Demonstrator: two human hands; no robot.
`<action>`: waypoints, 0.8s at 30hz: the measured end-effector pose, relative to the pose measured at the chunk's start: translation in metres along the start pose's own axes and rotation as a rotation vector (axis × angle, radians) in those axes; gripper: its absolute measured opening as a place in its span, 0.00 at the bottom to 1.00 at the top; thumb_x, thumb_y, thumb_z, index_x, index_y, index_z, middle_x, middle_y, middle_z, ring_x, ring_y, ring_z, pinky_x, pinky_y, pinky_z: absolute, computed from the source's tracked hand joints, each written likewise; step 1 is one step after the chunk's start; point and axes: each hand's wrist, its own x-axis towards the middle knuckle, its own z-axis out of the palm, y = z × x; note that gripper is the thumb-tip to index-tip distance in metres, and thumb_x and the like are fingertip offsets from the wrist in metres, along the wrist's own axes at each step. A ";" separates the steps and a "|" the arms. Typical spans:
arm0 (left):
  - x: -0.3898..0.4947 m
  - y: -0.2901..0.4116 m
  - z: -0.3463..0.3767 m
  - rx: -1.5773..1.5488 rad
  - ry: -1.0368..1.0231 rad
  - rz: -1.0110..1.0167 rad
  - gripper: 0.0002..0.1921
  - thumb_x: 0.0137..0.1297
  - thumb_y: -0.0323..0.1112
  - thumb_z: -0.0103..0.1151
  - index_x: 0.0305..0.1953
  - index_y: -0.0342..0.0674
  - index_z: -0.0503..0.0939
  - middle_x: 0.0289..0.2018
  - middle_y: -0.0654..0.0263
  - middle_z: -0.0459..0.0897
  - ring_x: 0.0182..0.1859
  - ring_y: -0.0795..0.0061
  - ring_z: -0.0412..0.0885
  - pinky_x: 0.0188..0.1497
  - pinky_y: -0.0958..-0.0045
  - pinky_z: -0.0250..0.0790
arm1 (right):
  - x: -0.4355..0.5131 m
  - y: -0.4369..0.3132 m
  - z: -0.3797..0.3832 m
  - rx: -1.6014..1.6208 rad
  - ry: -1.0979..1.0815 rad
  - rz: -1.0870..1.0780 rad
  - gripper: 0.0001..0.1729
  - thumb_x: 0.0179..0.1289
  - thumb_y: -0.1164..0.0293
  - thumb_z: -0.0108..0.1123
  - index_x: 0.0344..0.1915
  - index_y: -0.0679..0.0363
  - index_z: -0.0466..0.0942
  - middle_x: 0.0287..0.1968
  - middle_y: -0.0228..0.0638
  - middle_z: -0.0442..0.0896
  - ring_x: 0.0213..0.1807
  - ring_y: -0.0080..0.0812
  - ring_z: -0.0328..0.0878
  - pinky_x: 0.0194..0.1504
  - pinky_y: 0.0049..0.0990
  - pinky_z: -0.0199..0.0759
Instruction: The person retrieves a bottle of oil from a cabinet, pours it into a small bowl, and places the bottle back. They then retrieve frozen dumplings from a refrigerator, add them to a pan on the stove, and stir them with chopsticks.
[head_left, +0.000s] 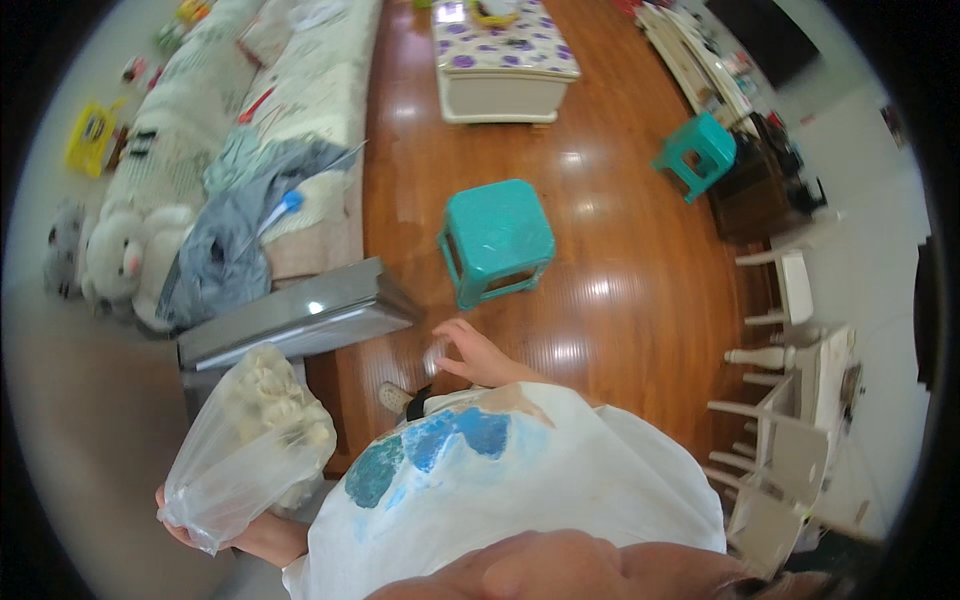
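Observation:
My left hand (244, 534) grips the gathered neck of a clear plastic bag (217, 457) at the lower left. Pale, lumpy pieces (281, 405) fill the bag's far end; the plastic blurs what they are. Most of the left palm and fingers is hidden behind the bag. In front of my white shirt, my right hand (469, 354) is in the air with its fingers apart, holding nothing. Just beyond the bag stands a glossy grey, box-like panel (289, 311), possibly a raised lid. A turquoise plastic stool (499, 225) stands beyond my right hand.
A covered sofa (319, 97) runs along the left, with grey clothing (232, 217) and a white plush bear (116, 255) on it. Ahead is a coffee table (502, 94). White chairs (795, 450) and a second turquoise stool (701, 150) stand at the right.

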 end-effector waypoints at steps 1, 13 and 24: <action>-0.004 0.009 0.019 0.086 -0.099 0.062 0.17 0.62 0.44 0.47 0.39 0.33 0.74 0.36 0.58 0.77 0.35 0.67 0.77 0.35 0.68 0.70 | -0.015 0.012 -0.013 0.052 0.006 0.060 0.25 0.56 0.65 0.65 0.50 0.65 0.71 0.50 0.48 0.73 0.53 0.45 0.72 0.50 0.34 0.71; -0.108 0.022 0.284 -0.739 -0.775 -0.635 0.14 0.62 0.33 0.42 0.19 0.46 0.58 0.25 0.68 0.63 0.27 0.74 0.67 0.29 0.73 0.63 | -0.180 0.090 -0.148 0.431 0.769 0.531 0.15 0.60 0.68 0.62 0.44 0.66 0.77 0.38 0.39 0.82 0.38 0.26 0.78 0.41 0.26 0.73; -0.381 0.067 0.515 -1.018 -1.753 -1.158 0.08 0.59 0.26 0.44 0.38 0.32 0.73 0.34 0.59 0.75 0.31 0.71 0.74 0.32 0.71 0.72 | -0.297 0.133 -0.249 0.253 1.425 0.806 0.17 0.58 0.65 0.64 0.43 0.64 0.78 0.37 0.41 0.83 0.37 0.31 0.81 0.40 0.29 0.75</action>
